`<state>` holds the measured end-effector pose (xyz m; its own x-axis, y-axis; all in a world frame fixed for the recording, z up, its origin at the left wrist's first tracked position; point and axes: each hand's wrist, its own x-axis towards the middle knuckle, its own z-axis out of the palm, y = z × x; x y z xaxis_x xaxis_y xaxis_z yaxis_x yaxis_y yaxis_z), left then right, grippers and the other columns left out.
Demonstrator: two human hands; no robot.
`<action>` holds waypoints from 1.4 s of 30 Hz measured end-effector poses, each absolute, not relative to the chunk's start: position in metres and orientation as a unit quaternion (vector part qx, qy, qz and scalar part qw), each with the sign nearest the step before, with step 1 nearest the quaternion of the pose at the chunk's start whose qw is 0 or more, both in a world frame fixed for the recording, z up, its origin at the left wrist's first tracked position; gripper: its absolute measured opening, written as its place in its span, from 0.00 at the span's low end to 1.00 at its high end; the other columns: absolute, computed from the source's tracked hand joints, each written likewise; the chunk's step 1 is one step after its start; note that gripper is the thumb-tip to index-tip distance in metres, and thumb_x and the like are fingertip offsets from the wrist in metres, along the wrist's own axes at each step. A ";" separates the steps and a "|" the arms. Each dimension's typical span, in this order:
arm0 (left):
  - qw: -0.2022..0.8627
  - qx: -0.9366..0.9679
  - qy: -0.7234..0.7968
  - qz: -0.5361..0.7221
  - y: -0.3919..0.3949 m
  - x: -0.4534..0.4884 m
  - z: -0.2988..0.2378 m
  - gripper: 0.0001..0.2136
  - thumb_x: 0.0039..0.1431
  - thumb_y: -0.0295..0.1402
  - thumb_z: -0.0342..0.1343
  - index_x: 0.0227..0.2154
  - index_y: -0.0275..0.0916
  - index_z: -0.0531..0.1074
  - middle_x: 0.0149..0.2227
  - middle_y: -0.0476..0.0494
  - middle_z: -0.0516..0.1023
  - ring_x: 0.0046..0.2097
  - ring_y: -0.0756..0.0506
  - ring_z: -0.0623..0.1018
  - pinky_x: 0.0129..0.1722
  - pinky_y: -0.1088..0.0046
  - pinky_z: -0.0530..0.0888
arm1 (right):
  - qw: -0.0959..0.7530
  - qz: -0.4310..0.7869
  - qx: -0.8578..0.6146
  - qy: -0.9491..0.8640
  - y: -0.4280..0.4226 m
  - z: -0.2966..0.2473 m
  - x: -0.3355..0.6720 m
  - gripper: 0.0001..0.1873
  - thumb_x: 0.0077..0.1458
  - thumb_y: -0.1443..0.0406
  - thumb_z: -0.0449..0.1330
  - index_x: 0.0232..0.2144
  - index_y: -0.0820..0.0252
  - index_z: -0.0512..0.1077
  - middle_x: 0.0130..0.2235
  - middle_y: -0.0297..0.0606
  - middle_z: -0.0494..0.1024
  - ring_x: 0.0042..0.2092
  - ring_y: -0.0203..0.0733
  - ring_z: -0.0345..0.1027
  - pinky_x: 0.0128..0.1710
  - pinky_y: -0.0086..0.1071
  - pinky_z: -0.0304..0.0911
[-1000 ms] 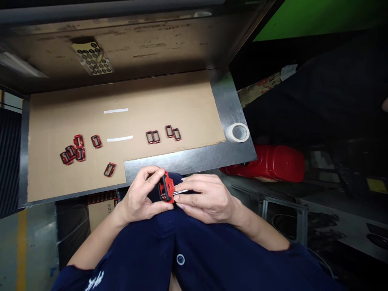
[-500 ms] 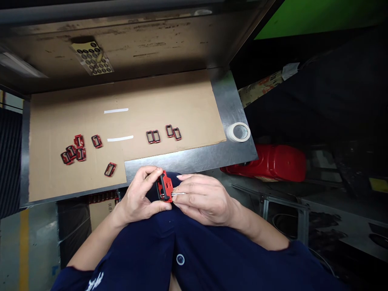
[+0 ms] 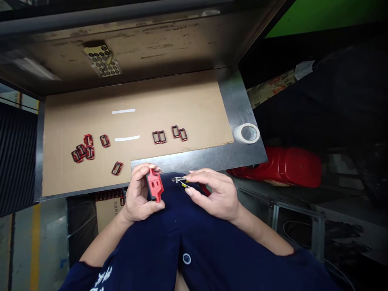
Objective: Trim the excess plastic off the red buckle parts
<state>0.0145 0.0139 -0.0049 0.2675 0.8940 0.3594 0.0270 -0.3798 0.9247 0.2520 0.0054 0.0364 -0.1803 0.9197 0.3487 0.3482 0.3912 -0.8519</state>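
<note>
My left hand [image 3: 138, 198] is closed on a small red plastic part [image 3: 154, 185], pinched upright between thumb and fingers just in front of the bench edge. My right hand [image 3: 216, 195] pinches a small metal tool [image 3: 179, 181] with a yellowish handle, its tip a little to the right of the red part and apart from it. Both hands hover over my dark blue clothing. On the cardboard sheet [image 3: 188, 101] lie several red-and-black frames: a cluster [image 3: 82, 150] at the left, one alone [image 3: 117, 167] near the front, two pairs [image 3: 169, 134] toward the right.
The cardboard covers a metal bench [image 3: 242, 153]. A roll of white tape [image 3: 247, 133] sits at its right corner. A sheet of black dots [image 3: 103, 60] lies at the back. Two white strips [image 3: 123, 111] mark the cardboard. A red container [image 3: 287, 167] stands below right.
The tool has come out of the red part and my right hand has drawn away to the right. My left hand turned the part so its flat face shows. The view shifted slightly.
</note>
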 end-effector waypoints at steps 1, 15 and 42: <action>0.436 0.656 0.352 0.506 0.014 0.014 -0.004 0.34 0.57 0.50 0.64 0.64 0.55 0.58 0.53 0.38 0.64 0.53 0.40 0.75 0.52 0.51 0.79 | 0.451 0.329 -0.467 -0.686 0.005 0.035 0.252 0.11 0.54 0.69 0.67 0.42 0.56 0.78 0.36 0.39 0.85 0.37 0.44 0.81 0.39 0.37 0.78; 0.412 0.636 0.373 0.536 0.006 0.019 -0.006 0.33 0.54 0.46 0.68 0.60 0.50 0.62 0.55 0.38 0.70 0.56 0.40 0.76 0.55 0.53 0.77 | 0.208 0.407 -0.546 -0.702 0.043 -0.123 0.245 0.14 0.49 0.67 0.69 0.41 0.58 0.79 0.43 0.44 0.82 0.50 0.49 0.74 0.52 0.42 0.71; 0.151 0.822 0.281 0.471 0.014 0.010 0.006 0.44 0.47 0.32 0.74 0.65 0.42 0.59 0.54 0.36 0.77 0.58 0.37 0.76 0.55 0.53 0.79 | 0.286 0.576 -0.417 -0.643 0.027 0.052 0.224 0.10 0.57 0.69 0.59 0.27 0.66 0.80 0.21 0.29 0.72 0.23 0.28 0.59 0.25 0.23 0.55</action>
